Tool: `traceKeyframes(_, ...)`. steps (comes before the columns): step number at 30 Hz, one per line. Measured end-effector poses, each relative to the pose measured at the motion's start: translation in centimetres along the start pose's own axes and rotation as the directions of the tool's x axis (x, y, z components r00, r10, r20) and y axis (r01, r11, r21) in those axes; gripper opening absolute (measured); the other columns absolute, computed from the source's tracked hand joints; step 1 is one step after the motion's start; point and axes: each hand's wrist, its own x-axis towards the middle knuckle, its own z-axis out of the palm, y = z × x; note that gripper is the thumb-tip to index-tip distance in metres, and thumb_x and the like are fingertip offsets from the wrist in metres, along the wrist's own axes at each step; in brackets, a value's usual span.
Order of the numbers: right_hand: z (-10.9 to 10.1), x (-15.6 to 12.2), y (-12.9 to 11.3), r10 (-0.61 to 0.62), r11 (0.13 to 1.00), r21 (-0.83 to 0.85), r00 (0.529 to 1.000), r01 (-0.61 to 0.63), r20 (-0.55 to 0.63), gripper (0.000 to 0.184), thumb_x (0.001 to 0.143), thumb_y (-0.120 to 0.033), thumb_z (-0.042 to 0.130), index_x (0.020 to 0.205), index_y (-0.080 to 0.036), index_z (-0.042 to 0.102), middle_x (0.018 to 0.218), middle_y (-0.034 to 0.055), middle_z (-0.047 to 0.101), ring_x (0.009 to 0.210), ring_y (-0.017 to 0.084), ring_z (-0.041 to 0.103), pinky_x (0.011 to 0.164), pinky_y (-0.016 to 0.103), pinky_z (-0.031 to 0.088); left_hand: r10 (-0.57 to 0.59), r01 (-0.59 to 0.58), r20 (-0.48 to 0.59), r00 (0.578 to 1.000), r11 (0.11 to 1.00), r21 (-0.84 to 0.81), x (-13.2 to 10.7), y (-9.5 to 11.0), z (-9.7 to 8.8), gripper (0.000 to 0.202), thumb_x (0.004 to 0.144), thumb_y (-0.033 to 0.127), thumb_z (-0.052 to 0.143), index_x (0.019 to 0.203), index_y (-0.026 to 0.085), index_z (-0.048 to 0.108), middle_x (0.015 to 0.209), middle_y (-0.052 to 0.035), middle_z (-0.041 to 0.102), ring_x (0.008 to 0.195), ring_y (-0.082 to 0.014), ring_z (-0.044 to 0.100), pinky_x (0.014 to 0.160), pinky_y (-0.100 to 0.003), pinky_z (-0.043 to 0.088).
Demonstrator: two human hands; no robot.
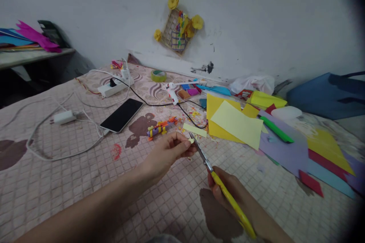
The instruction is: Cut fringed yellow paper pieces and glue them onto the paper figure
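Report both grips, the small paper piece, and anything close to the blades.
Left grip pinching small pale-yellow piece. Right grip holding yellow-handled scissors, blades right by the piece. Pale-yellow strip lying just beyond blade tips.

Your big cloth (65, 176) has little squares and brown shapes. On it you can see a smartphone (122, 115), a charger (64, 117), a power strip (110, 90), a tape roll (157, 78), a glue gun (172, 93) — and coloured paper sheets (285, 153).
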Motion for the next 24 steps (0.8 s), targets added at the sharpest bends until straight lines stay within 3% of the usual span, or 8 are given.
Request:
traceKeyframes(9,-0.05,0.01,0.59,-0.012,1.0,-0.011,1.0,0.011,-0.028,0.025,0.076,-0.044,0.047,0.069,-0.02,0.049,0.064,0.0035,0.058,0.06,0.018,0.053,0.053,0.029,0.043,-0.003,0.003,0.018,1.0,1.0,-0.005,0.17,-0.18,-0.3,0.016,0.076,0.023,0.067,0.074,0.014,0.054,0.078,-0.0029,0.067,0.076,-0.0125,0.063,0.077,-0.028,0.047)
traceKeyframes(15,-0.12,0.07,0.43,-0.001,0.997,0.078,1.0,-0.001,0.02,0.026,0.076,-0.045,0.049,0.069,-0.021,0.048,0.06,0.0013,0.056,0.057,0.016,0.051,0.051,0.026,0.042,0.0,0.0,0.021,1.0,1.0,0.004,0.11,-0.1,-0.18,0.017,0.075,0.024,0.068,0.074,0.014,0.055,0.077,-0.0025,0.066,0.076,-0.0125,0.062,0.077,-0.029,0.047)
traceKeyframes(24,-0.21,0.25,0.35,0.04,0.995,0.085,0.998,-0.044,0.04,0.028,0.074,-0.048,0.051,0.067,-0.021,0.047,0.061,0.0014,0.053,0.057,0.015,0.048,0.051,0.025,0.04,0.005,-0.005,0.01,1.0,1.0,0.005,0.06,-0.04,-0.08,0.015,0.076,0.022,0.067,0.072,0.014,0.055,0.075,-0.0018,0.066,0.074,-0.0114,0.062,0.077,-0.028,0.047)
